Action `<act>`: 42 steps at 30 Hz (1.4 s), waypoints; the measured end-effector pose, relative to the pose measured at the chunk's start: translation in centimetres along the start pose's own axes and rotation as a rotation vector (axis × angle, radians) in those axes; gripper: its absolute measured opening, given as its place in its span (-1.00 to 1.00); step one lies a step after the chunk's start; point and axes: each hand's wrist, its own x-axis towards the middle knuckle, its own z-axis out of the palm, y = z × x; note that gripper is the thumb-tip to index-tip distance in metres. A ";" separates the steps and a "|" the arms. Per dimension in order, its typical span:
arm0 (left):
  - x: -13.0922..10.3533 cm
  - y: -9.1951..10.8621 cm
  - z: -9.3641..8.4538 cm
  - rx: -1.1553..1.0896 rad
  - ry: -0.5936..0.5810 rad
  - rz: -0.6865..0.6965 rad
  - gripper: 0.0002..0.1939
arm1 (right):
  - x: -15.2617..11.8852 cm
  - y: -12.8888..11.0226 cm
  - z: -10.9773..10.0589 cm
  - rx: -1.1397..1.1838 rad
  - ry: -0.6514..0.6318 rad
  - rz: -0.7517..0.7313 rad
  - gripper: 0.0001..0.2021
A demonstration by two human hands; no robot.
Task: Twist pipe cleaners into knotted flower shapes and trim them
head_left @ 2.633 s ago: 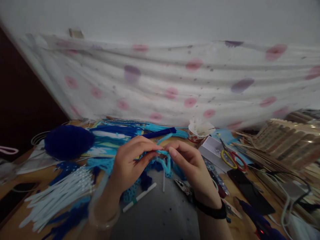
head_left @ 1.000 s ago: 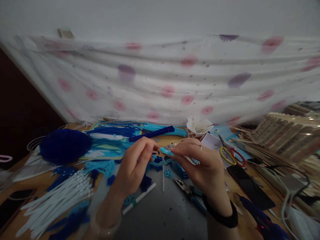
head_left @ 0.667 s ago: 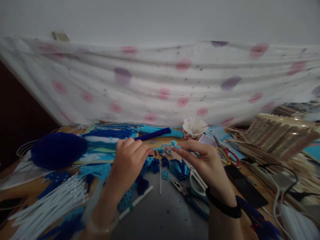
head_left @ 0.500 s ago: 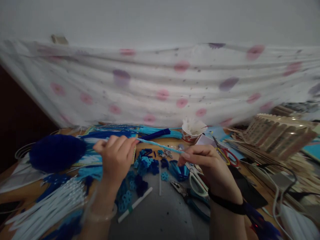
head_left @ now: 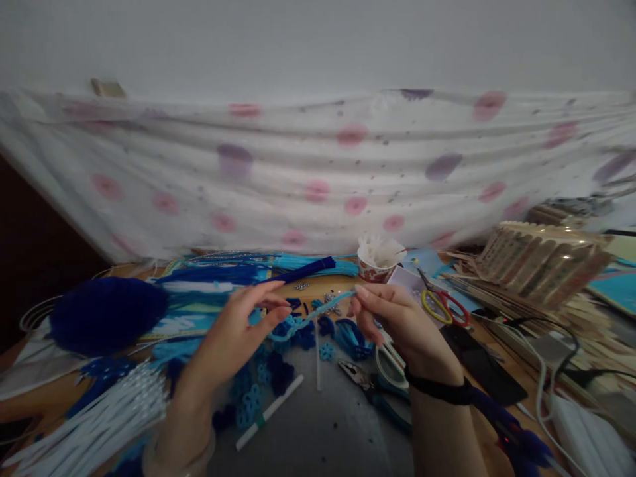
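A light-blue pipe cleaner (head_left: 322, 309) hangs in a bent line above the crafting table. My right hand (head_left: 397, 317) pinches its upper end between thumb and fingertips. From there it slopes down to the left, its far part curling below my left hand (head_left: 243, 331). That hand has its thumb and fingers apart, with nothing seen between them. Under the hands lie blue looped pipe-cleaner flowers (head_left: 248, 401), dark-blue pieces (head_left: 281, 372) and a bundle of bent blue pipe cleaners (head_left: 352, 339). Pliers (head_left: 365, 384) with dark handles and white-handled scissors (head_left: 390, 364) rest by my right wrist.
A paper cup (head_left: 377, 258) stands at the back, near red-and-yellow scissors (head_left: 442, 306). A dark-blue fluffy ball (head_left: 109, 315) and white strips (head_left: 109, 417) lie left. A wooden-stick box (head_left: 541, 265), cables and a black phone-like slab (head_left: 481, 364) are right. A white stick (head_left: 271, 411) lies in front.
My left hand has let go of the pipe cleaner and opened. The strand, taut between both hands before, now droops from my right hand. The view has shifted slightly.
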 end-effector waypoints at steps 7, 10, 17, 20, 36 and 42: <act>-0.4 3.8 2.9 -0.483 -0.246 -0.210 -0.65 | -0.5 -0.7 2.1 -0.430 -0.205 -0.064 -0.56; -0.6 3.9 3.2 -0.477 -0.192 -0.299 -0.63 | -0.1 -0.5 2.2 -0.521 -0.039 -0.104 -0.50; -1.0 3.8 4.3 -0.715 -0.312 -0.390 -0.50 | 1.8 1.1 2.5 0.316 -0.151 0.069 -0.41; -1.1 3.9 4.5 -0.770 -0.323 -0.413 -0.47 | 2.2 1.2 2.7 0.590 -0.166 0.113 -0.43; -6.2 2.5 1.6 -0.345 -0.145 -0.473 -0.54 | 2.1 0.4 -2.4 0.533 0.248 -0.143 -0.32; -5.9 1.0 -0.4 -0.283 -0.111 -0.494 -0.59 | 1.6 0.7 -3.9 0.358 0.321 -0.206 -0.32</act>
